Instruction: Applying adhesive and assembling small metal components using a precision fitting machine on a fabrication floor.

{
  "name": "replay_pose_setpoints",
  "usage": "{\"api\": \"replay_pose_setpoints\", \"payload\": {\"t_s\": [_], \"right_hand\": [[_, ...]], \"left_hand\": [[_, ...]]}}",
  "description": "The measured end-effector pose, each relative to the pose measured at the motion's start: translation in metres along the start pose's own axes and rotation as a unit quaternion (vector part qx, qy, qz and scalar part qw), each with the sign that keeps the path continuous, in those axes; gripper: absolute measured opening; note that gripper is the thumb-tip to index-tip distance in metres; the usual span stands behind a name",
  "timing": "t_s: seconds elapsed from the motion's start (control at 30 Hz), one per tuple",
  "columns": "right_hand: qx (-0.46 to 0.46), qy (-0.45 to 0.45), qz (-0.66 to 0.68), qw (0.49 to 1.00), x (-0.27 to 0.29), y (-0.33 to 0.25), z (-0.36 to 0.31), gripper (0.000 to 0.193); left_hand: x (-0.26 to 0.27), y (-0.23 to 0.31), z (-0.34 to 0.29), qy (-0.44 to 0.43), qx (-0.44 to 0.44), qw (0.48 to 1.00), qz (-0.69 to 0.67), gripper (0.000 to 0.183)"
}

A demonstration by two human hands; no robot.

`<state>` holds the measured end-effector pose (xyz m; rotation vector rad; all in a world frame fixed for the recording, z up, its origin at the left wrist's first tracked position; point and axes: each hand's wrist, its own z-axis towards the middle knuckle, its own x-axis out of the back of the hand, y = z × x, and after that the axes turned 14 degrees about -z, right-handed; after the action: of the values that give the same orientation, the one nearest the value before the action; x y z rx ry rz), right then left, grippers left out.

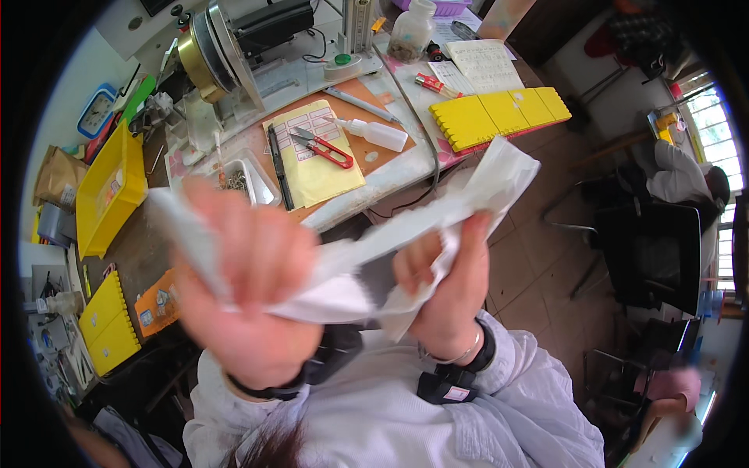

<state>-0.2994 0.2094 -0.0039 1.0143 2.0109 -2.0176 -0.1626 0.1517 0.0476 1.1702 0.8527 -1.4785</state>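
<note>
Fingers first: our left hand (250, 288) is curled tight round one end of a crumpled white sheet (437, 210), knuckles toward the camera and a bit blurred, and our right hand (445, 296) has its fingers clamped shut on the middle of that same sheet. The sheet stretches between the two hands, held up close in front of the chest, and its free end flares out to the upper right, over the table edge (390, 187). Both wrists wear dark bands, and the right one carries a thin bracelet (460, 356) too, over pale sleeves. Beyond the hands, on the table, we've got a yellow envelope (316, 164) with red snips (324, 147) lying on it, and a small white squeeze bottle (374, 132) just beside. Further right lies a flat yellow tray (499, 113). Off to the left sits a yellow bin (113, 191), and a clear dish of small metal parts (234, 181) rests near the envelope
</note>
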Motion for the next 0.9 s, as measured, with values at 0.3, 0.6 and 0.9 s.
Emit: {"api": "replay_pose_setpoints", "payload": {"t_s": [0.3,0.6,0.9], "right_hand": [[0.207,0.209,-0.172,0.94,0.101,-0.069,0.049,0.027],[-0.253,0.165,-0.567,0.766,0.304,-0.005,0.047,0.054],[-0.364,-0.224,-0.608,0.67,0.276,0.077,0.024,0.034]], "left_hand": [[-0.01,0.066,0.01,-0.039,-0.025,0.989,0.144,0.011],[0.04,0.083,0.017,0.05,0.05,0.977,0.2,0.017],[0.049,0.085,0.031,0.097,0.08,0.96,0.248,0.018]]}}
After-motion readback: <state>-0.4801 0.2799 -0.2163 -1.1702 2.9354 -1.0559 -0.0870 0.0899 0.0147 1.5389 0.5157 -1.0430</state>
